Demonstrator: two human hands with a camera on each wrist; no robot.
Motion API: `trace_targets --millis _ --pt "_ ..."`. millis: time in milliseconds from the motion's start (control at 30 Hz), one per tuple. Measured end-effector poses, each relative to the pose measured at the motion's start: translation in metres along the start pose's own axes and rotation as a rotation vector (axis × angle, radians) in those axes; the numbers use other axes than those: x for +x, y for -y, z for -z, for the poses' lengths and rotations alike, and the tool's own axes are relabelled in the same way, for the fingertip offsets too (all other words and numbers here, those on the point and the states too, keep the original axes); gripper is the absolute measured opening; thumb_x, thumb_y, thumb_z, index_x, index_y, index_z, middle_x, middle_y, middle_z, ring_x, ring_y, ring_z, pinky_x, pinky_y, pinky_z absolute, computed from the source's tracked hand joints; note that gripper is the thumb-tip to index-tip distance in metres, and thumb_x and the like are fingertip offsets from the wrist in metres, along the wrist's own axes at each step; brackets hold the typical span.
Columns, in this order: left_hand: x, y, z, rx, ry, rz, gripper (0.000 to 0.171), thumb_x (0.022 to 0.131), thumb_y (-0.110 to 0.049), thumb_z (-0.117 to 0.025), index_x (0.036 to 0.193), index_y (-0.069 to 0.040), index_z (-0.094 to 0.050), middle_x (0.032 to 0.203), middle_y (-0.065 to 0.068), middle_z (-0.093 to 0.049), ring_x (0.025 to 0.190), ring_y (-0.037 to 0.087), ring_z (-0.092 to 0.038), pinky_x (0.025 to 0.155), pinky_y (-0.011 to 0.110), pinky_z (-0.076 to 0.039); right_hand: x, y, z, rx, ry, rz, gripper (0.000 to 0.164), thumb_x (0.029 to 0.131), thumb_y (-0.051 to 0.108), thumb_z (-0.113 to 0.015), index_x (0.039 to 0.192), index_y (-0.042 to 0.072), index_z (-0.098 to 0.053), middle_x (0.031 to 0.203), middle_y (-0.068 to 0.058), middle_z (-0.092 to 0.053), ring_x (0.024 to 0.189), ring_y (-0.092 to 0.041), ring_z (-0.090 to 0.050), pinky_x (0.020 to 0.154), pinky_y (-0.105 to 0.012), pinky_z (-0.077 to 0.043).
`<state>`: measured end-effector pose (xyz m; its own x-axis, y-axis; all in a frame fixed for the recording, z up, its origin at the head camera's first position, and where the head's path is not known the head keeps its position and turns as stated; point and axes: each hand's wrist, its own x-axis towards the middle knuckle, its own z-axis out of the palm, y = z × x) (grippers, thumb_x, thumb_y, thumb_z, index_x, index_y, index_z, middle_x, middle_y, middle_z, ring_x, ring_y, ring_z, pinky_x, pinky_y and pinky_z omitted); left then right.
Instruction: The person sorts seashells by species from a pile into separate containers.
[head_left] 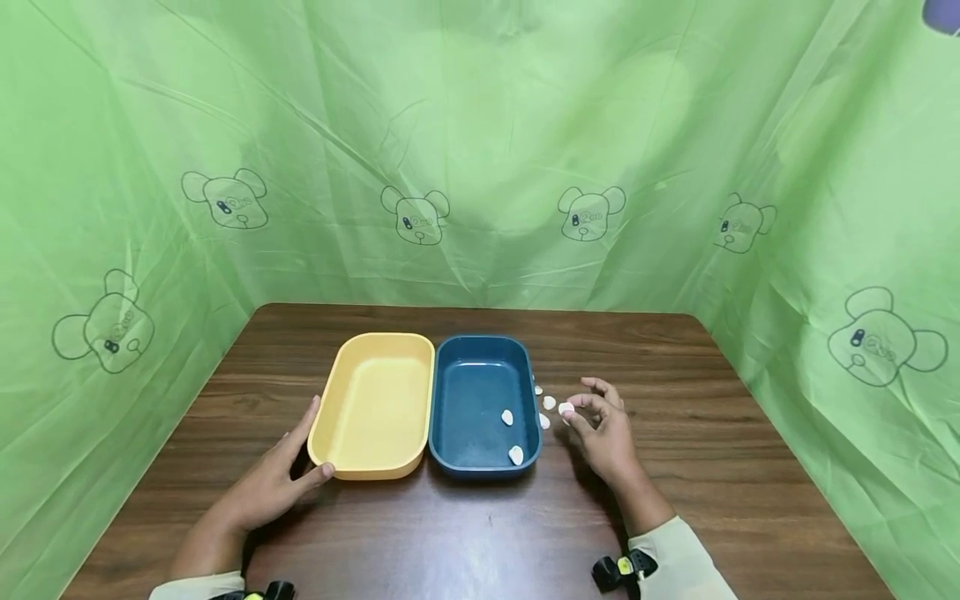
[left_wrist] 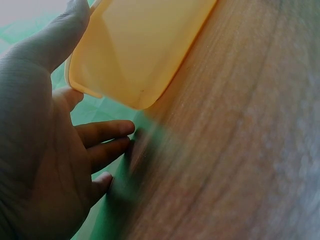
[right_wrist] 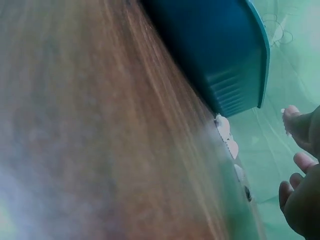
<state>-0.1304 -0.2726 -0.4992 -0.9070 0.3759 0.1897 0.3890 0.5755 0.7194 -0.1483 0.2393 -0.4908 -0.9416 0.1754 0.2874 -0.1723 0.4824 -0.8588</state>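
Note:
My right hand (head_left: 611, 433) pinches a small white pebble (head_left: 566, 408) between thumb and index finger, just above the table right of the blue tray (head_left: 525, 358). In the right wrist view, the pebble's edge peeks past the fingertips (right_wrist: 291, 112). Several similar white pebbles (head_left: 550, 402) lie on the wood between that hand and the tray. Inside the blue tray are two more, one pebble (head_left: 516, 455) near its front right corner. My left hand (head_left: 270, 487) rests against the yellow tray's (head_left: 322, 425) front left corner, thumb at the near side and fingers extended along the left side.
Both trays stand side by side, rims almost together, on a brown wooden table (head_left: 660, 375). A green curtain (head_left: 480, 125) printed with mouse faces encloses the table's back and sides. The yellow tray's inside shows only its bare floor.

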Motion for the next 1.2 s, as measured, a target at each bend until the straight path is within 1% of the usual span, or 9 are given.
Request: trace_targets --millis 67,167,300,400,567,767,967,1100,1200 --pt "0.0 0.0 0.0 -0.009 0.001 0.002 0.107 0.101 -0.022 -0.078 0.178 -0.029 -0.003 0.181 0.029 -0.017 0.156 0.063 -0.026 0.134 0.03 -0.011 0.001 0.002 0.0 0.006 -0.004 0.013 0.011 0.094 0.001 -0.083 0.104 -0.002 -0.079 0.156 -0.02 -0.055 0.148 -0.038 -0.045 0.092 -0.031 -0.047" --pt "0.0 0.0 0.0 -0.007 0.0 0.002 0.107 0.101 -0.022 -0.078 0.178 -0.029 -0.003 0.181 0.028 -0.017 0.157 0.06 -0.026 0.134 0.031 -0.012 0.001 0.006 -0.001 -0.002 -0.002 0.025 0.011 0.094 0.001 -0.083 0.104 0.0 -0.079 0.155 -0.019 -0.056 0.147 -0.037 -0.046 0.093 -0.036 -0.046" --pt "-0.001 0.001 0.0 0.024 -0.014 -0.024 0.108 0.101 -0.022 -0.079 0.178 -0.027 -0.004 0.179 0.03 -0.021 0.163 0.034 -0.024 0.113 -0.004 -0.008 0.001 0.015 -0.003 -0.003 0.0 0.028 0.011 0.094 0.003 -0.083 0.104 0.0 -0.079 0.155 -0.018 -0.056 0.145 -0.037 -0.048 0.095 -0.039 -0.047" --pt "-0.002 0.002 0.0 0.033 -0.021 -0.037 0.108 0.101 -0.021 -0.079 0.178 -0.026 -0.004 0.179 0.031 -0.022 0.162 0.014 -0.021 0.112 -0.005 -0.009 0.0 0.022 -0.004 0.038 0.006 0.01 0.012 0.095 0.003 -0.083 0.105 -0.001 -0.079 0.156 -0.018 -0.056 0.147 -0.035 -0.047 0.099 -0.042 -0.049" --pt "-0.002 0.002 0.0 0.036 -0.023 -0.038 0.108 0.101 -0.022 -0.079 0.178 -0.027 -0.004 0.179 0.03 -0.022 0.162 0.025 -0.023 0.112 -0.005 -0.008 -0.002 0.032 -0.011 0.102 0.041 -0.028 0.013 0.095 0.007 -0.084 0.104 0.0 -0.08 0.158 -0.014 -0.054 0.15 -0.03 -0.045 0.104 -0.043 -0.051" --pt "-0.002 0.004 -0.002 0.048 -0.037 -0.054 0.108 0.1 -0.021 -0.08 0.178 -0.025 -0.005 0.178 0.031 -0.024 0.154 -0.012 -0.015 0.112 -0.005 -0.009 -0.006 0.037 -0.021 0.106 0.047 -0.044 0.011 0.094 0.01 -0.086 0.101 0.003 -0.082 0.156 -0.012 -0.057 0.151 -0.034 -0.046 0.097 -0.04 -0.052" --pt "-0.002 0.003 -0.001 0.043 -0.027 -0.031 0.108 0.101 -0.023 -0.079 0.178 -0.027 -0.004 0.179 0.03 -0.022 0.161 0.036 -0.026 0.111 -0.005 -0.008 -0.011 0.041 -0.032 0.079 0.054 -0.027 0.008 0.093 0.011 -0.087 0.098 0.007 -0.082 0.154 -0.012 -0.058 0.151 -0.035 -0.045 0.104 -0.051 -0.044" --pt "-0.002 0.002 -0.002 0.038 -0.016 -0.021 0.107 0.102 -0.024 -0.078 0.178 -0.026 -0.003 0.18 0.029 -0.02 0.162 0.035 -0.025 0.111 -0.005 -0.008 -0.013 0.041 -0.037 0.095 0.064 -0.008 0.007 0.093 0.006 -0.087 0.098 0.007 -0.082 0.154 -0.018 -0.056 0.151 -0.037 -0.04 0.118 -0.054 -0.034" --pt "-0.001 0.001 -0.002 0.027 -0.009 -0.013 0.107 0.102 -0.025 -0.077 0.178 -0.027 -0.002 0.18 0.029 -0.018 0.162 0.043 -0.025 0.111 -0.004 -0.006 -0.014 0.04 -0.039 0.113 0.062 -0.002 0.01 0.092 0.003 -0.086 0.1 0.006 -0.082 0.154 -0.019 -0.055 0.151 -0.037 -0.039 0.118 -0.053 -0.033"
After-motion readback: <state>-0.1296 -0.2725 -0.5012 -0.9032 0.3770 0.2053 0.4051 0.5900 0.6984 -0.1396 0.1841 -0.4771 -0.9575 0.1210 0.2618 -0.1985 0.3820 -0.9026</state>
